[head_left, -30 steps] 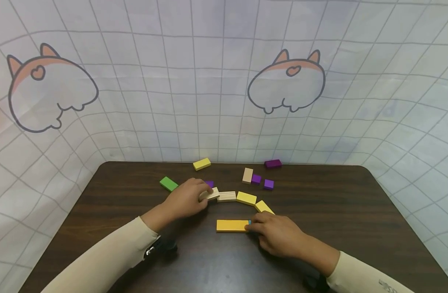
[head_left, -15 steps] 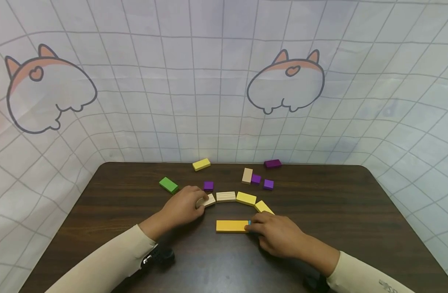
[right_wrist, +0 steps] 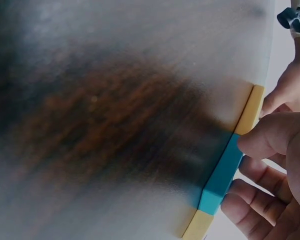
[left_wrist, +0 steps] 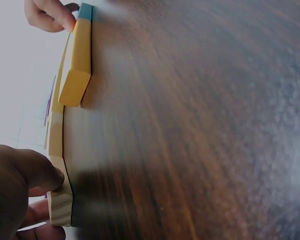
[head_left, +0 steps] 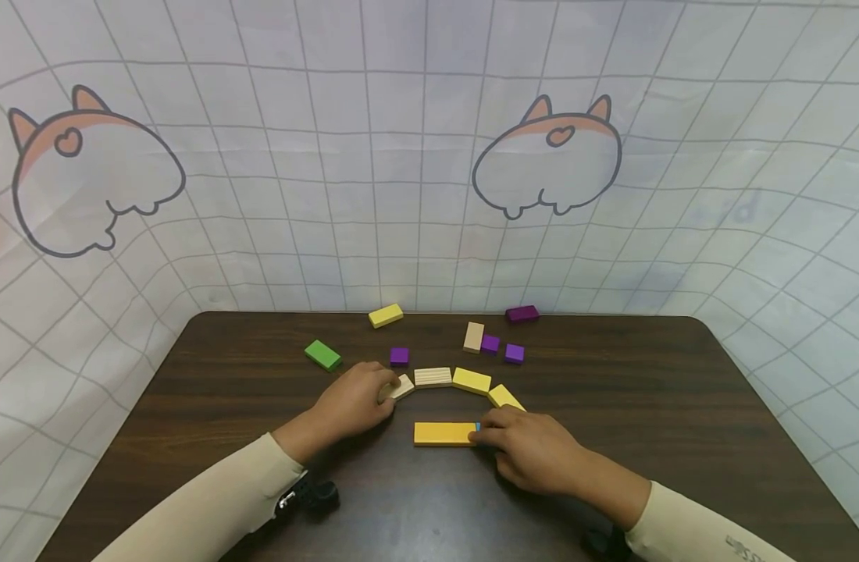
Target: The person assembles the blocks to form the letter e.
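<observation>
My left hand (head_left: 354,400) pinches a pale wooden block (head_left: 404,388) at the left end of a curved row; in the left wrist view its thumb lies on the near face of the block and its fingers are behind. Beside it in the row come a striped wooden block (head_left: 433,378) and two yellow blocks (head_left: 472,381). My right hand (head_left: 535,446) holds a blue block (right_wrist: 222,175) between thumb and fingers, and mostly hides it in the head view. An orange block (head_left: 443,434) lies end to end with the blue one, inside the curve.
Behind the row lie a green block (head_left: 322,355), a purple cube (head_left: 399,357), another yellow block (head_left: 386,315), a tan block (head_left: 474,337), two purple cubes (head_left: 515,353) and a dark purple block (head_left: 522,314). A white gridded cloth (head_left: 401,156) rises behind the dark table (head_left: 647,390).
My left hand has drawn the pale block slightly left and nearer, then turned it to slant down leftward at the row's end. The purple cube behind it came into full view. My right hand stays put.
</observation>
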A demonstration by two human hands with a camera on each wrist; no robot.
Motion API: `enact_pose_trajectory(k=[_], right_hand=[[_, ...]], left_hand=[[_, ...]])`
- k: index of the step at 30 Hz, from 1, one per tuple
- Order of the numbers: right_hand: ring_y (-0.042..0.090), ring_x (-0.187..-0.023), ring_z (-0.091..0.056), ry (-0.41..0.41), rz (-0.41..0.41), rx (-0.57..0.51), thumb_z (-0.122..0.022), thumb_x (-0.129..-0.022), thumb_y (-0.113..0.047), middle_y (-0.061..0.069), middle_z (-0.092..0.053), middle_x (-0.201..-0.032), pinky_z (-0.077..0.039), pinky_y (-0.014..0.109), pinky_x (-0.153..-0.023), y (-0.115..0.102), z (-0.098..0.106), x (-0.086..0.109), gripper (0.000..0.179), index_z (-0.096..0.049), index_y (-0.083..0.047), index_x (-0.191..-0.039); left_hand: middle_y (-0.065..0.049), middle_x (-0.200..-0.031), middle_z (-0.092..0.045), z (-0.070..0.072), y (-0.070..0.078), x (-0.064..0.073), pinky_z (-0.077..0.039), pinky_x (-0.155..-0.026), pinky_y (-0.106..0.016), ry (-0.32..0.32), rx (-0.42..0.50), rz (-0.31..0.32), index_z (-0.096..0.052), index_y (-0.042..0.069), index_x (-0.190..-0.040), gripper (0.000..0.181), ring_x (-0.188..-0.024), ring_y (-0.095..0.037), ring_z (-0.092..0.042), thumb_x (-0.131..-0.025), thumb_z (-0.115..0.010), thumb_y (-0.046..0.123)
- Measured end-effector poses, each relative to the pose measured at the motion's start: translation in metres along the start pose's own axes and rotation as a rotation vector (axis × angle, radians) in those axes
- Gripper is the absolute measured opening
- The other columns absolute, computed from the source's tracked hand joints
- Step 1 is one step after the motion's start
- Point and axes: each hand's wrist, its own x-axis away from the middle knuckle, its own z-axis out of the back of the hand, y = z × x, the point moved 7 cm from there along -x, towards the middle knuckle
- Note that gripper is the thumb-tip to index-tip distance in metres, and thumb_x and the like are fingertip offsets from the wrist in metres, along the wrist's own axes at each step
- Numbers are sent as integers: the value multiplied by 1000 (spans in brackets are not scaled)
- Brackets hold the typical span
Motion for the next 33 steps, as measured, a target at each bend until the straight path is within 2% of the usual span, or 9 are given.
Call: enact_pose_trajectory(k=[11, 26, 33], right_hand=[[14, -97, -62, 0, -13, 1, -70, -85, -7, -2, -62, -112, -55, 32, -67, 0, 0, -1, 40, -75, -18, -122], [14, -96, -62, 3, -12, -11, -71, -85, -6, -1, -63, -111, -55, 30, -65, -1, 1, -1, 40, -75, -18, -122], [14, -98, -62, -3, -20, -14, -70, -85, -6, -1, -63, -113, -56, 31, -66, 0, 1, -1, 39, -75, -17, -122]], left_hand=[[-5, -93, -67, -1, 1, -1, -52, -77, -40, -3, 6, 12, -73, 5, -102, 20, -86, -22, -62, -85, -78, 13], [-2, -90, -65, 2, 3, 2, -49, -71, -37, -29, -41, 39, -73, 9, -102, 23, -82, -18, -58, -86, -82, 23], [-3, -95, -67, 1, 4, 2, -50, -73, -37, -43, -47, 54, -74, 9, -105, 27, -85, -18, -59, -87, -83, 26]])
